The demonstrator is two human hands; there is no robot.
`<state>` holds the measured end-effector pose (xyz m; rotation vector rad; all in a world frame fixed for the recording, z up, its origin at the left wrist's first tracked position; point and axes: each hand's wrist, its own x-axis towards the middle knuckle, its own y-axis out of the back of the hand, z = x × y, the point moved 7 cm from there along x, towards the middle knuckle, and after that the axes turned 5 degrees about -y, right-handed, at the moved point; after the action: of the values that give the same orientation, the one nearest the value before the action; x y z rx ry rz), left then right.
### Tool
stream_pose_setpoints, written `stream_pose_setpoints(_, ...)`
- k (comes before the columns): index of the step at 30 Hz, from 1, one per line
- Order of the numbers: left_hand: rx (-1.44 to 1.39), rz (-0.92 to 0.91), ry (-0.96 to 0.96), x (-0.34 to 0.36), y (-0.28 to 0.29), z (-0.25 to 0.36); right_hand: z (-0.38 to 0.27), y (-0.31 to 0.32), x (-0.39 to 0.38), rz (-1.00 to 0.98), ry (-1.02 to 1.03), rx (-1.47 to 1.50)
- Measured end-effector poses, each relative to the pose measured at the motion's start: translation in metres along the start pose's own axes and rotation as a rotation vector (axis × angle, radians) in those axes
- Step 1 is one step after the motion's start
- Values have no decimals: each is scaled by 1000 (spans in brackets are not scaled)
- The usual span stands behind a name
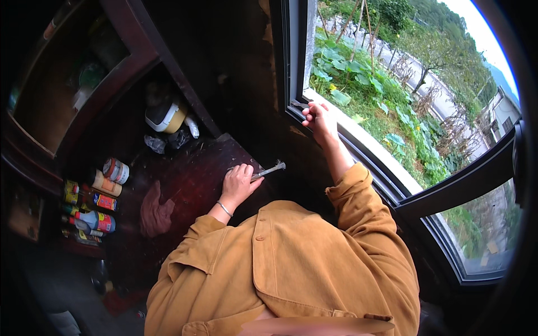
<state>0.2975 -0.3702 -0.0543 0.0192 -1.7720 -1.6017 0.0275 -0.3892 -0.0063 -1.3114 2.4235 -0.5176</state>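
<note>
My left hand point(240, 182) rests on the edge of a dark wooden counter point(190, 179) and grips a small brush point(269, 170) whose bristle end points right. A thin bracelet circles that wrist. My right hand point(317, 119) is raised to the dark window frame point(293, 84), fingers closed around a small latch or handle point(298, 105) at the frame's lower corner. Both arms wear mustard-yellow sleeves.
Several bottles and jars point(92, 204) stand along the counter's left edge, beside a crumpled reddish cloth point(155, 214). A white and yellow appliance point(163, 116) sits at the back under a dark cabinet point(67, 78). Outside the open window lies a leafy garden point(370, 95).
</note>
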Motion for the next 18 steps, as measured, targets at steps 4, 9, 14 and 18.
stream_pose_setpoints(4,14,-4,9,-1,0,-1,-54,40,-10,199,272,363)
stream_pose_setpoints(9,6,-9,8,0,-1,-1,-76,64,-30,317,183,-283)
stream_pose_setpoints(14,0,0,6,1,0,0,-33,27,-26,55,-96,-348)
stream_pose_setpoints(18,-22,17,18,0,1,-1,-20,12,-5,70,-134,-382)
